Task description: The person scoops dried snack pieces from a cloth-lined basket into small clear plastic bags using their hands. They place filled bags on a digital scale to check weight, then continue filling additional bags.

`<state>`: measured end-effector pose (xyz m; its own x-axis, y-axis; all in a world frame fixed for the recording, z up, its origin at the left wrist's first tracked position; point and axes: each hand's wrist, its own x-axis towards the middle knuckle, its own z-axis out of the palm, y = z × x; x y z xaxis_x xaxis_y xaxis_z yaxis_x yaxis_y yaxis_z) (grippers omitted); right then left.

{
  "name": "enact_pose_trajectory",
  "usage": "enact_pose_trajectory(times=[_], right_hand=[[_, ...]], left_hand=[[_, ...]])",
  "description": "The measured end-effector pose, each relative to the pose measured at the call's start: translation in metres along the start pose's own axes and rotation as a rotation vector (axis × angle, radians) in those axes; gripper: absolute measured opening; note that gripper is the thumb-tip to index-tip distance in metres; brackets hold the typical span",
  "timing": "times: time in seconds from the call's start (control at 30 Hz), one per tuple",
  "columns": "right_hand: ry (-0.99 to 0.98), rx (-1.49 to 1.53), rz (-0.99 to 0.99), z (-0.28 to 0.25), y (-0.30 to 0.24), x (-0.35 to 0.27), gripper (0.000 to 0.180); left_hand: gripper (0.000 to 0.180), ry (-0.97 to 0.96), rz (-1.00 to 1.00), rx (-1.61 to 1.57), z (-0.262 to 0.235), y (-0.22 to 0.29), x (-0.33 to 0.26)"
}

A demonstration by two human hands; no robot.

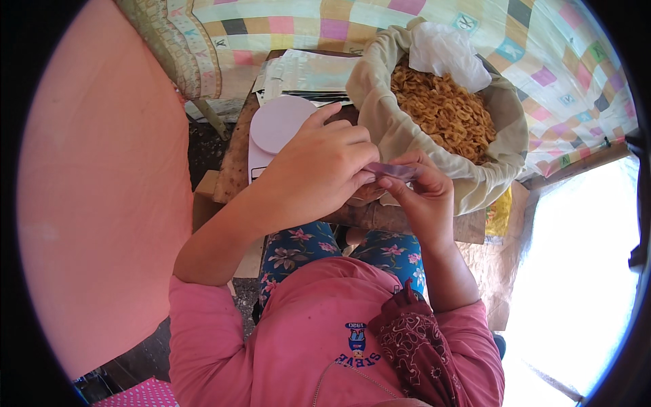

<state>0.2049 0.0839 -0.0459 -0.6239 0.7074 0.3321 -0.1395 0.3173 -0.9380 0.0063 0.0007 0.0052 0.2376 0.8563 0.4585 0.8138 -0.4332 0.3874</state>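
A small flat purple packet (392, 170) is pinched between both hands just above the near edge of the wooden table (234, 159), in front of the person's lap. The left hand (319, 169) lies over the packet's left end, its fingers curled down so the grip closes on that end. The right hand (424, 193) holds the other end, thumb and fingertips tight on it in a narrow grip. Just behind the hands stands a large cloth sack (380, 102) rolled open and filled with golden fried chips (444, 112), a crumpled white plastic bag (444, 51) resting on top. Left of the sack, partly under the left hand, sits a white kitchen scale (274, 125); shiny empty pouches (305, 71) are stacked beyond it. A patchwork quilt (542, 61) covers the background.
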Motion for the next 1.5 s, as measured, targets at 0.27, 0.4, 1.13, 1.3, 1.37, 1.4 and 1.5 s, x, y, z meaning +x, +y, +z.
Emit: enact_pose_trajectory(times=[0.27, 0.4, 1.13, 1.3, 1.37, 1.4, 1.5], right_hand=[[0.094, -0.152, 0.02, -0.002, -0.006, -0.001, 0.01], [0.079, -0.103, 0.045, -0.005, -0.004, 0.001, 0.011], [0.012, -0.158, -0.024, -0.009, -0.011, 0.002, 0.011], [-0.038, -0.212, -0.022, -0.002, -0.018, 0.002, 0.015], [-0.087, -0.162, -0.04, 0.003, -0.018, 0.001, 0.016], [-0.093, -0.135, -0.047, 0.005, -0.018, 0.001, 0.017], [-0.118, -0.144, -0.069, 0.004, -0.017, -0.001, 0.02]], left_hand=[[0.016, 0.078, -0.027, 0.076, -0.004, -0.007, -0.009], [0.016, 0.057, -0.069, 0.065, -0.013, -0.018, -0.016], [0.016, -0.011, -0.085, 0.142, -0.023, -0.015, -0.026], [0.014, 0.034, -0.052, 0.167, -0.02, -0.005, -0.027], [0.013, 0.042, 0.019, 0.125, -0.011, 0.006, -0.023], [0.013, 0.034, 0.016, 0.129, -0.01, 0.009, -0.022], [0.013, 0.017, 0.01, 0.14, -0.005, 0.012, -0.019]])
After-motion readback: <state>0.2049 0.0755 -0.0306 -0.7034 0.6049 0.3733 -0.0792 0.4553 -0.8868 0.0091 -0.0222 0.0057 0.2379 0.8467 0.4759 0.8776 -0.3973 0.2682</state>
